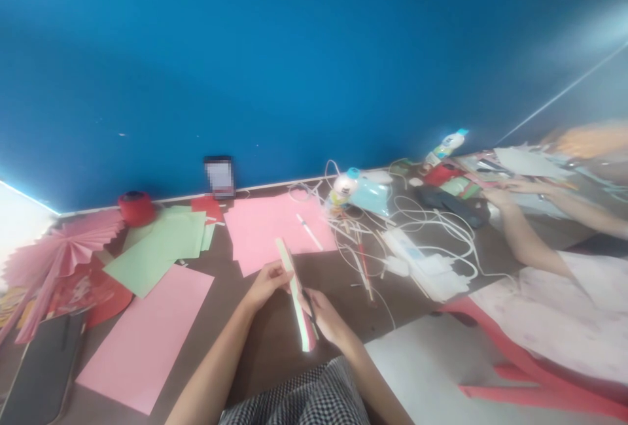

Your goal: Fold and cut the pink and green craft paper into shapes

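Observation:
A long, narrow folded paper strip (297, 310), pale green with a pink edge, stands at a slant between my hands. Fingers and thumb of my left hand (269, 282) pinch it near its upper half. My right hand (324, 315) is closed around a slim dark tool (309, 306) alongside the strip's lower half; blur hides the tool's exact kind. Just beyond the hands lie pink sheets (265, 222) with a white pen (309, 231) on top. A single pink sheet (147, 340) and several green sheets (152, 258) lie to the left.
A pleated pink paper fan (69, 242), red spool (136, 209) and dark phone (44, 366) occupy the left side. Tangled white cables, a power strip (424, 265) and a bottle (343, 186) stand at right. A co-worker's arms (530, 232) reach over the table beyond. The blue wall (294, 72) bounds the back.

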The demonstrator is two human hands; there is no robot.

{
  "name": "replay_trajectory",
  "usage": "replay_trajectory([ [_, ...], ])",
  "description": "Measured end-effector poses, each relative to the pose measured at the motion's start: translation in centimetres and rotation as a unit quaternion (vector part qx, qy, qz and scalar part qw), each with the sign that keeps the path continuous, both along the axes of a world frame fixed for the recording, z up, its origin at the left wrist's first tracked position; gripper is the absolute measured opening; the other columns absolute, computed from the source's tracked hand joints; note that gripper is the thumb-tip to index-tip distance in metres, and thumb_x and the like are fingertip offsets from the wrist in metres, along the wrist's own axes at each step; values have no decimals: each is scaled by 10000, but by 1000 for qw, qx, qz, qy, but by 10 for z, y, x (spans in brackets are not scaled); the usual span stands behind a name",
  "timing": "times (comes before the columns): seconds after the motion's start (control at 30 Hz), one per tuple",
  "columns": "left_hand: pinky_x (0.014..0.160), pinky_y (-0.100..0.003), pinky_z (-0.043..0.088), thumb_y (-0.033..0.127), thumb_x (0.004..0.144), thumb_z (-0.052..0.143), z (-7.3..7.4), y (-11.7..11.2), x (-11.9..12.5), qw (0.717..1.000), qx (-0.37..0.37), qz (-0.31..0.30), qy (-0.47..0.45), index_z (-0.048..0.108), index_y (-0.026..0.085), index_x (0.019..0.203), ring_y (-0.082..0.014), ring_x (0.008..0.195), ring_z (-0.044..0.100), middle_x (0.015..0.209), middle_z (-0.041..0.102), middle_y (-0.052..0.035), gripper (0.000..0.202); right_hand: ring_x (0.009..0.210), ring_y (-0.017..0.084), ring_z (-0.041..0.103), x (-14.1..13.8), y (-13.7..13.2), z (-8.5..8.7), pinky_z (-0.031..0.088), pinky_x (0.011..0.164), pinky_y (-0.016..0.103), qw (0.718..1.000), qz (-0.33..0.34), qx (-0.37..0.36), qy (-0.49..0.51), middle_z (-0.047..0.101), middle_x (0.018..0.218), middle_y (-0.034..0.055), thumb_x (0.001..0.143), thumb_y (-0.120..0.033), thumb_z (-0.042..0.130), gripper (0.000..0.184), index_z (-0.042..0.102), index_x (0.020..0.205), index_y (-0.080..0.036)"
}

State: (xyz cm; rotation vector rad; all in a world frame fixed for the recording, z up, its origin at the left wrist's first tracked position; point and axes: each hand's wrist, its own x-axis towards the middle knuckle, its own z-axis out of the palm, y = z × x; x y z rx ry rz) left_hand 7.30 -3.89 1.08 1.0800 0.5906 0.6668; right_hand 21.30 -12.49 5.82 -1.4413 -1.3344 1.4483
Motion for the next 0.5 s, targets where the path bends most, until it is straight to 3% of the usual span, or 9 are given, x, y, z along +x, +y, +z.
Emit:
replay_trajectory([
  [0.33, 609, -282, 477, 386, 727, 610, -3, 1, -1, 1000, -21, -1, 0, 589, 122, 773, -148, 613, 585, 685, 613, -41, 269, 786, 223, 536, 5, -3, -9, 419, 746, 325, 999, -7, -1, -31, 624, 803, 59, 786, -599, 420, 534, 632, 911, -126],
  [0.5, 551, -229, 441, 392, 733, 599, -10, 7, 0, 990, -36, 134, -12, 551, 149, 721, -103, 561, 537, 613, 540, 20, 248, 719, 190, 517, 7, -6, -17, 405, 655, 284, 1000, 5, -17, -14, 609, 760, 41, 778, -594, 435, 504, 625, 839, -131],
])
